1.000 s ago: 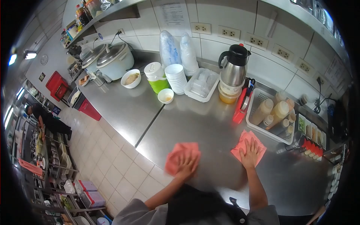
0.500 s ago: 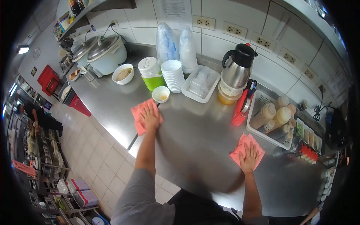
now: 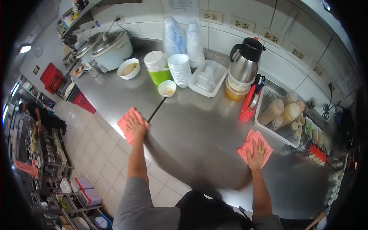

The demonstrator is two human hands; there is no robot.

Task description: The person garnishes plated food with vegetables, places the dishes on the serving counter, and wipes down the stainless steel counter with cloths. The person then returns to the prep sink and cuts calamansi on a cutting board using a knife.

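Observation:
My left hand (image 3: 136,127) lies flat, fingers spread, on a pink cloth (image 3: 125,122) at the front left edge of the steel counter (image 3: 191,134). Part of that cloth reaches the counter's edge, beside a dark seam in the metal. Over on the right, a second pink cloth (image 3: 245,148) is under my right hand (image 3: 257,156), which is also open with its fingers apart. A white basket (image 3: 276,135) of squeeze bottles (image 3: 290,112) stands just beyond the right cloth. The small white bowl (image 3: 167,89) is beyond my left hand.
Along the wall stand rice cookers (image 3: 112,50), a bowl of food (image 3: 128,69), a green-and-white jug (image 3: 157,73), stacked white bowls (image 3: 179,71), a tray of plastic containers (image 3: 208,78) and a steel thermos (image 3: 246,63). Another person (image 3: 48,119) is at far left.
My left hand and its cloth have slid left and toward the counter's front edge, uncovering more of the seam. My right hand and its cloth have stayed nearly in place.

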